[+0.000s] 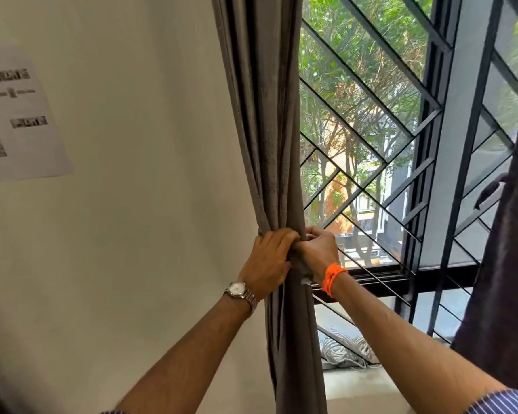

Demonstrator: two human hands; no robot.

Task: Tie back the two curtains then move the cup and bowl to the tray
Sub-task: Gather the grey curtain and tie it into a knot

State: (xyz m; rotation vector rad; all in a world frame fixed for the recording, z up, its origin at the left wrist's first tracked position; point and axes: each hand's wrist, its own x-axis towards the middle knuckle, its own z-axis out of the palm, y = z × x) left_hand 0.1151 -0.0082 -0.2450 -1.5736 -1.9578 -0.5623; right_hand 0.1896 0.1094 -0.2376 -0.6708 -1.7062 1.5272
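**Cinching the grey curtain at mid-frame**

The grey curtain (263,130) hangs down the centre of the frame and is gathered into a tight bundle where both hands meet. The left hand (266,258) wraps its fingers round the folds. The right hand (316,252) curls tight against the same bundle, touching the left; any tie it pinches is hidden. The left should brace the gather while the right draws the tie snug and level. Whether the dark curtain (509,234) at the right edge is tied, I cannot tell. Cup, bowl and tray are out of view.
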